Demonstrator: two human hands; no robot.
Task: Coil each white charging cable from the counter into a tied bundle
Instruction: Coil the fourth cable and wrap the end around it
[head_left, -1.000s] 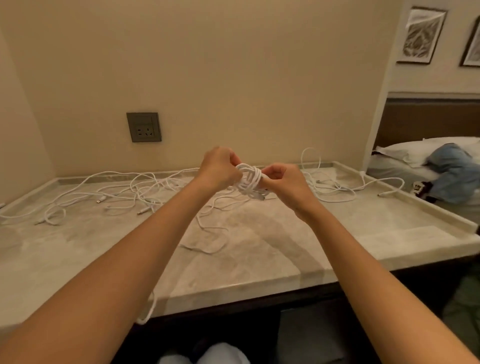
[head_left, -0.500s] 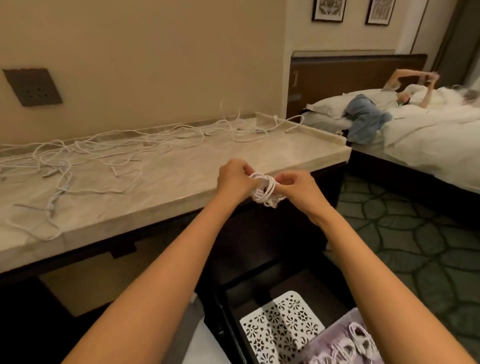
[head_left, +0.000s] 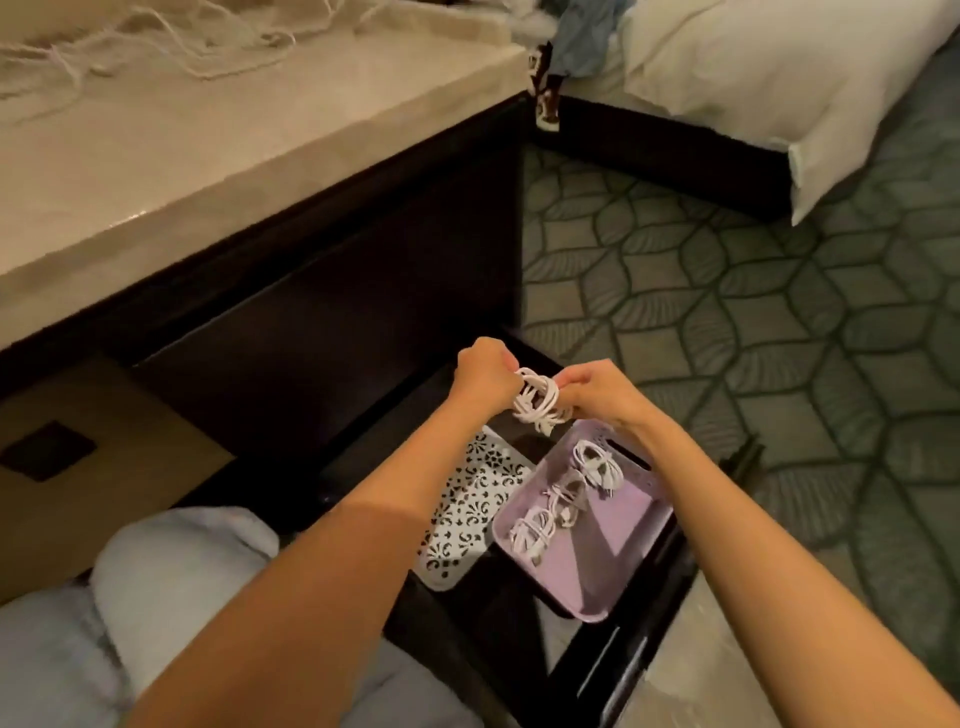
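Observation:
A coiled white cable bundle hangs between both hands, above the far end of a lilac basket. My left hand grips the bundle's left side with curled fingers. My right hand pinches its right side. Three tied white bundles lie in the basket, one at the far end, one nearer me and one between them. Several loose white cables sprawl over the marble counter at the upper left.
A white patterned lid lies left of the basket, both on a dark low surface. A dark cabinet front stands under the counter. My knees show at lower left. A bed and green carpet lie to the right.
My view has swung down and right, away from the counter. Both hands carried the bundle off the counter and lowered it over the lilac basket.

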